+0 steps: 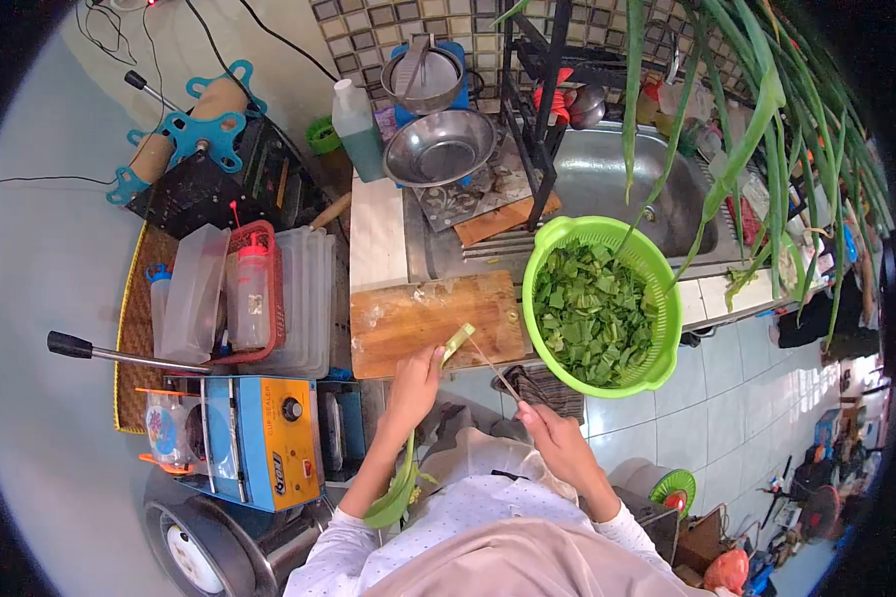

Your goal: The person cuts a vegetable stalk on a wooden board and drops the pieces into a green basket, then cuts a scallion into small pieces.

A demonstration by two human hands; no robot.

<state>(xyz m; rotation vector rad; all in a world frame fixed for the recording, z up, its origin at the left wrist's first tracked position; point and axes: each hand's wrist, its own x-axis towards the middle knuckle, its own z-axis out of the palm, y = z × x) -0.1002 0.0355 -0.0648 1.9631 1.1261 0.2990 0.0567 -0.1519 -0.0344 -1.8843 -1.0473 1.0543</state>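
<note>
My left hand [415,386] is closed around a leafy green stalk [457,343]. Its pale cut end points up over the wooden cutting board [408,310], and its leaf [393,497] hangs down beside my left forearm. In my right hand [558,440] is a knife [508,385], gripped by the handle. The thin blade slants up and left, with its tip close to the stalk's end. Right of the board stands a lime-green plastic basket [670,333], full of chopped green leaves [595,313].
Behind the basket lies a steel sink [607,159] with a black rack [545,119] beside it. A metal bowl [440,149] and a bottle of green liquid [356,134] stand behind the board. Long green onion leaves [757,129] hang at upper right. A cup sealer [279,438] sits at left.
</note>
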